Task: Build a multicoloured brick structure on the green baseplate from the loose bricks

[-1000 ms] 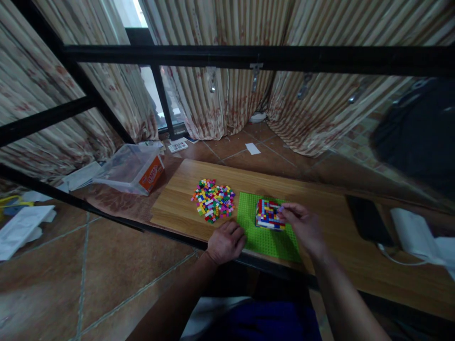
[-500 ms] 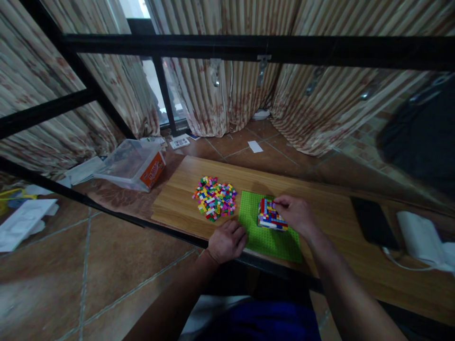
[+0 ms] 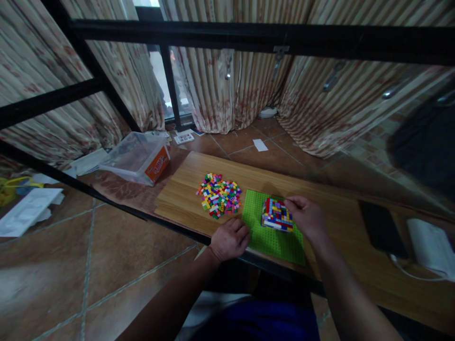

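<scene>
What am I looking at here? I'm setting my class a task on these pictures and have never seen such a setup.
There is no machine: these are a person's two bare hands. One camera, worn on the person's head, takes every picture, looking forward and down.

On the wooden table lies a pile of loose coloured bricks. Beside it is a green board bearing a block built of bricks. Farther right are what looks like a phone and a white box.

The left hand, fingers curled, rests by the board's near left corner. The right hand has its fingertips at the block's right side; whether they pinch a brick is too small to tell.
</scene>
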### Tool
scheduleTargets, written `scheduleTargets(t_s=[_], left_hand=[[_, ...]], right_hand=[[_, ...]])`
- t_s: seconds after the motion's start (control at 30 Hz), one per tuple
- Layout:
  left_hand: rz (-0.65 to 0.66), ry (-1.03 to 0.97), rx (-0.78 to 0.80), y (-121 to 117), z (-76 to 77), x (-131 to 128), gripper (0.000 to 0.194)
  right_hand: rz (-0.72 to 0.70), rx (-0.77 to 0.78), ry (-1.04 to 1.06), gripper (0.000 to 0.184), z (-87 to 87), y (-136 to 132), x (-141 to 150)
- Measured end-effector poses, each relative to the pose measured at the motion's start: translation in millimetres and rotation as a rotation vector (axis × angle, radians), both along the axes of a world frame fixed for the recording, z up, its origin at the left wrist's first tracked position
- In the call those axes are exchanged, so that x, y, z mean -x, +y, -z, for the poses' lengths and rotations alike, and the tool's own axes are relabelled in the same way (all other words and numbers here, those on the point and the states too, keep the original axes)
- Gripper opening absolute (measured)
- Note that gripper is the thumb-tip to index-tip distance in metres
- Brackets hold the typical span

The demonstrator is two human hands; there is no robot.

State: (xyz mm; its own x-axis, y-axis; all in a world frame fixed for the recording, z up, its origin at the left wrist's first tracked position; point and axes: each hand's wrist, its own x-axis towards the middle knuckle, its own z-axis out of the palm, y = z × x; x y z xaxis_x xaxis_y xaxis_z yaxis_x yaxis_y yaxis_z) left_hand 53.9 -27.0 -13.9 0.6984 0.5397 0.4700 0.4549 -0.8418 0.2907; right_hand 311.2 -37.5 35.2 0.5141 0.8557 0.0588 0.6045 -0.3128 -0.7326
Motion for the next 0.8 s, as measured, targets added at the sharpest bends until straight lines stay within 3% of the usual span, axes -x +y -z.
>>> scheduleTargets(t_s=[0.13,0.23,0.33,0.8], left_hand=[[0.001,0.002,-0.007,-0.3,0.8,-0.2,0.023],[0.0,0.006,-0.006,-0.5,0.5,-0.6,0.023],[0.001,0.001,0.005,-0.7,0.0,-0.8,0.022],[-0.016,0.012,-0.003,-0.8,0.6,-1.6,0.023]], right_hand=[[0.038,-0.064,-0.101,0.042,-0.5,1.3,4.4],[0.011,-0.021,-0.106,0.047,3.8,3.7,9.1],[0.0,0.06,-0.067,0.046,8.9,3.9,14.0],[-0.03,0.028,-0.01,0.042,11.5,1.2,23.9]])
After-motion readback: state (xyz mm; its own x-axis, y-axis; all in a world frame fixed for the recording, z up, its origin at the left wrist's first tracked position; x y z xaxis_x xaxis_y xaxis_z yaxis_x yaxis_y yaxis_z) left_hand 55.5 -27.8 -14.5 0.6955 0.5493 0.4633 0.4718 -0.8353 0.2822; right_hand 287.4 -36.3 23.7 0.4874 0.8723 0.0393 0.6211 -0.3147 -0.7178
